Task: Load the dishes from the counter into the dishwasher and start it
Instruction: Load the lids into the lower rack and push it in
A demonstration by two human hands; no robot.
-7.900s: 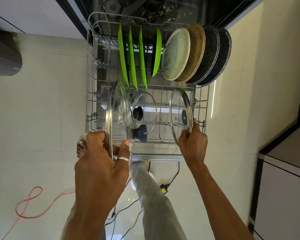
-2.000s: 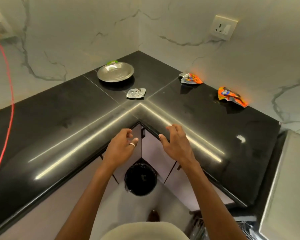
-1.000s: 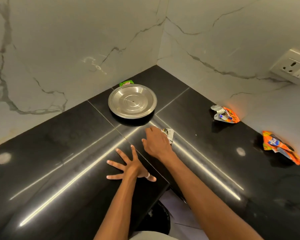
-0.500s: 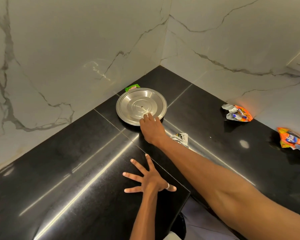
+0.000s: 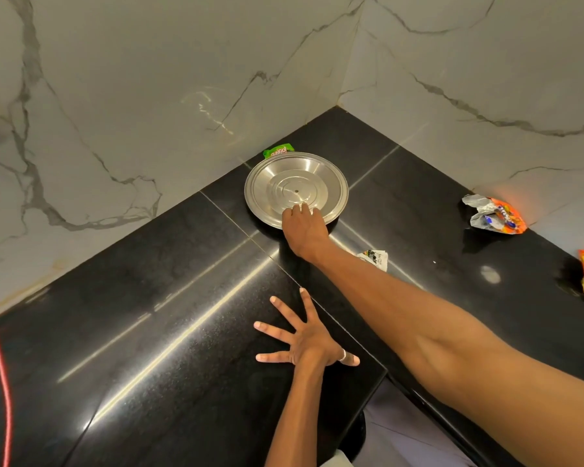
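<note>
While the left hand (image 5: 305, 343) lies flat on the black surface (image 5: 149, 332), fingers (image 5: 305, 305) splayed, the right hand (image 5: 304, 230) touches the near rim of the steel plate (image 5: 297, 182) — grip unclear.

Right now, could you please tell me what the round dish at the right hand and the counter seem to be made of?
The round dish looks like stainless steel with a brushed, satin finish: silvery grey, fine concentric rings, soft highlights. The counter looks like polished black stone, possibly granite: mirror-like light streaks, fine speckle, thin seams between slabs.
</note>
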